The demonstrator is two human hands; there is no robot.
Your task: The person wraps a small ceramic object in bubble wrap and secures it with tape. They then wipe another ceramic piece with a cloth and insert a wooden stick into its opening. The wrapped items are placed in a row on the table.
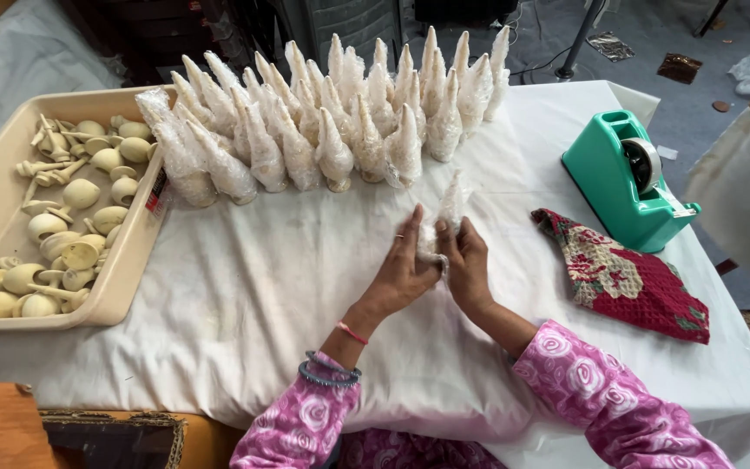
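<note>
A: White cloth covers the surface, grey floor beyond it. What's at the hands?

B: Both hands meet mid-surface. Left hand and right hand are each closed around the base of one wrapped cone, a pale pointed piece in clear plastic film. Tip points away from the person, leaning slightly right.

A: Grip state?

B: Left grip is fingers curled on the cone's lower left side, ring visible on one finger. Right grip is fingers wrapped on the lower right side. Both holding the same piece; its base is hidden by the fingers. Can't tell if it touches the cloth.

A: Around it?

B: Just beyond the hands, rows of wrapped cones stand upright, packed close, tips up. At far left a beige tray sits partly on the cloth, holding unwrapped pale wooden pieces, knob and mushroom shapes, piled loosely.

A: Right side?

B: Teal tape dispenser near the right edge, roll mounted on top. Beside it, nearer the person, lies a red floral cloth, flat. Both well apart from the hands.

A: Sleeves?

B: Pink floral sleeves, bangles and a red thread on the left wrist.
</note>
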